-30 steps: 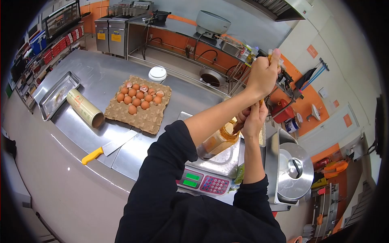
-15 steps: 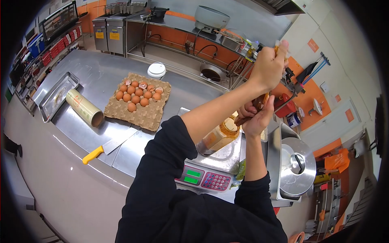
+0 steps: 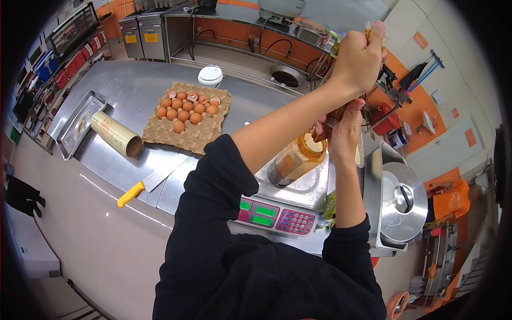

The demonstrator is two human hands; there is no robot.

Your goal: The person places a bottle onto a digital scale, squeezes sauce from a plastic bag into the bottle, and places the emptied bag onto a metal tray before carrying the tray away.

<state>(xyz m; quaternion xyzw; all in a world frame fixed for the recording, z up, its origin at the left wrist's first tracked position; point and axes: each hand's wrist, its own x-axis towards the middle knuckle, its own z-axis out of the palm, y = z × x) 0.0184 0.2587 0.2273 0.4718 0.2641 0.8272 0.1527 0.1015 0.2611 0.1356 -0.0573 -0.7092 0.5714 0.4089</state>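
Observation:
My left hand (image 3: 356,61) is raised at the upper right, closed in a fist with the thumb up. Yellowish clear plastic sticks out at its top. Just below, my right hand (image 3: 344,133) closes around the brown lower part of what looks like a plastic bag of brown sauce (image 3: 336,113); my hands hide much of it. Under the right hand stands an open clear jar (image 3: 296,164), its rim smeared brown and pale and brown contents inside. The jar rests on the metal platform of a pink and white digital scale (image 3: 282,221) with lit green displays.
Left of my arms lie a cardboard egg tray (image 3: 165,136) with brown eggs, a yellow-handled knife (image 3: 152,180), a cylindrical tube (image 3: 116,134) and a metal tray (image 3: 66,146). A white-lidded container (image 3: 210,76) stands behind. A round steel lid (image 3: 404,205) is at right.
The view has tilted, so the table items sit higher in it. My left hand has risen a little further from the right. Both hands keep their grip.

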